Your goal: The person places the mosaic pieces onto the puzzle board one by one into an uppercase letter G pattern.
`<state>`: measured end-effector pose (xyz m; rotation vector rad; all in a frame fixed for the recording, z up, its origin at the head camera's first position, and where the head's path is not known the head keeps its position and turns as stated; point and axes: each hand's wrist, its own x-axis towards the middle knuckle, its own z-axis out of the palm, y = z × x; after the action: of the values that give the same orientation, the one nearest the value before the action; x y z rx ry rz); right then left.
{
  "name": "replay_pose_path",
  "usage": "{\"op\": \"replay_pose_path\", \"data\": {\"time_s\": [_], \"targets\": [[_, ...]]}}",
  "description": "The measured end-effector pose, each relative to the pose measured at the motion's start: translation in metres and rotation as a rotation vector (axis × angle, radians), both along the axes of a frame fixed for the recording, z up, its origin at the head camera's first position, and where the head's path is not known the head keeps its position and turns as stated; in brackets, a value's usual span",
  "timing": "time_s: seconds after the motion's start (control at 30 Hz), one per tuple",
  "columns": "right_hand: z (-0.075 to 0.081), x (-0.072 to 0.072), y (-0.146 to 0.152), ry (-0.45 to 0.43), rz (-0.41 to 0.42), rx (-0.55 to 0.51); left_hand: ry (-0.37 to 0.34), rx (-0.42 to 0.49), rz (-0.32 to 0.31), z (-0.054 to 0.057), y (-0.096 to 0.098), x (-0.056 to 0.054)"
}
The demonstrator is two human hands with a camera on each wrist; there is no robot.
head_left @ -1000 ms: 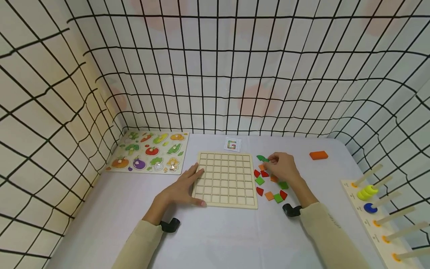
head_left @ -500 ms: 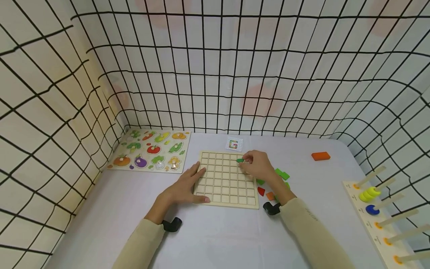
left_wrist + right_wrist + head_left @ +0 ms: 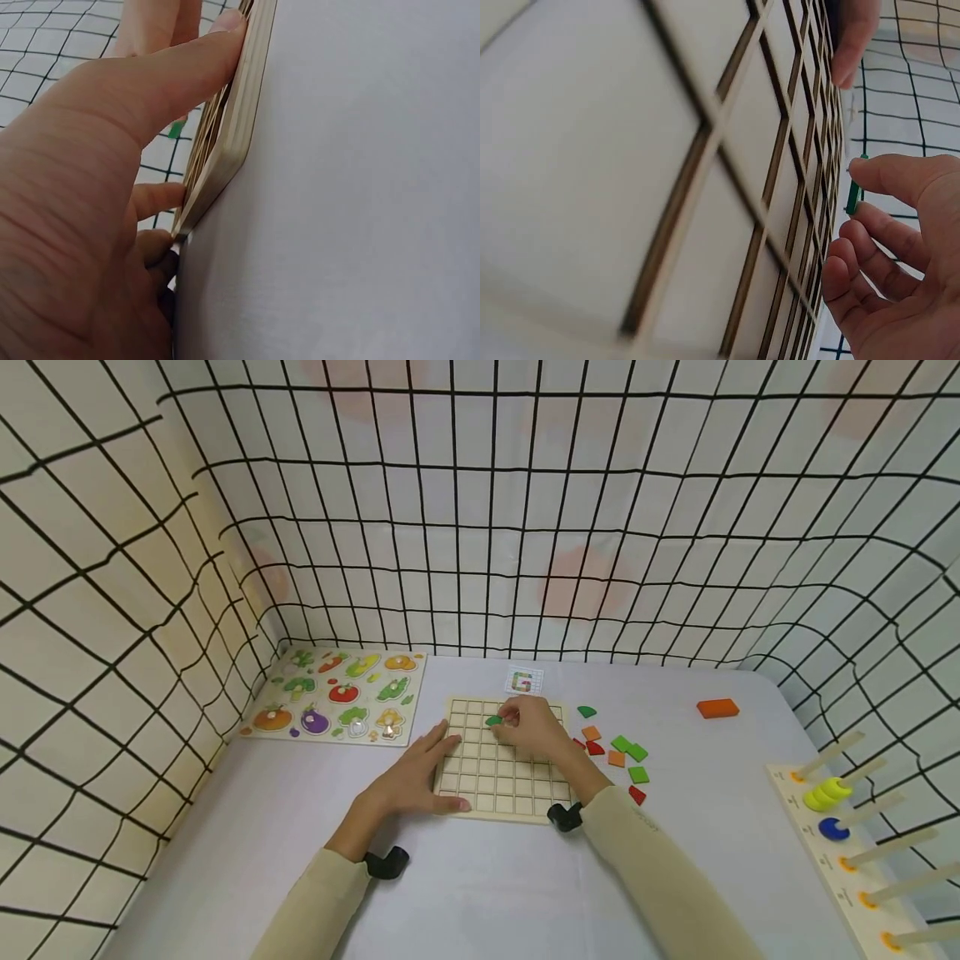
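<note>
My right hand [image 3: 536, 728] pinches a small dark-green rounded tile [image 3: 493, 721] between thumb and forefinger, over the upper part of a wooden grid board [image 3: 498, 777]. The tile is seen edge-on in the right wrist view, apart from the grid. My left hand [image 3: 411, 778] rests spread at the board's left side, its thumb [image 3: 187, 67] on the front edge and its fingers along the left edge. Loose tiles lie right of the board: another dark-green rounded one [image 3: 587, 712], orange squares [image 3: 617, 758], light-green squares [image 3: 638, 775] and red rounded ones [image 3: 637, 794]. The right hand hides some grid cells.
Behind the board lies a small pattern card [image 3: 524, 680]. A vegetable puzzle board [image 3: 337, 702] is at the back left. An orange block [image 3: 717, 708] lies at right, near a peg rack [image 3: 832, 852] with yellow and blue rings. Black netting [image 3: 487, 531] surrounds the table.
My right hand has taken a dark-green tile from the loose pieces and carried it left over the board's upper rows. The left hand has stayed at the board's edge.
</note>
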<state>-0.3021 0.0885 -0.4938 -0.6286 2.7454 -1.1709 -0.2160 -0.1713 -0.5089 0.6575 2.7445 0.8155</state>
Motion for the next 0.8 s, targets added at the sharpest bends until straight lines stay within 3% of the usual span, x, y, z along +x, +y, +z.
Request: {"op": "replay_pose_path", "data": {"time_s": [0.2,0.43,0.8], "targets": [[0.002,-0.001,-0.016,-0.040,0.002,0.009,0.031,0.016,-0.030,-0.001,0.003,0.000],[0.001,-0.005,-0.025,-0.028,0.011,0.027,0.046,0.018,-0.043,-0.004,0.008,-0.001],[0.004,-0.004,-0.027,-0.025,0.040,0.053,-0.028,-0.018,-0.006,-0.004,0.003,-0.002]]}}
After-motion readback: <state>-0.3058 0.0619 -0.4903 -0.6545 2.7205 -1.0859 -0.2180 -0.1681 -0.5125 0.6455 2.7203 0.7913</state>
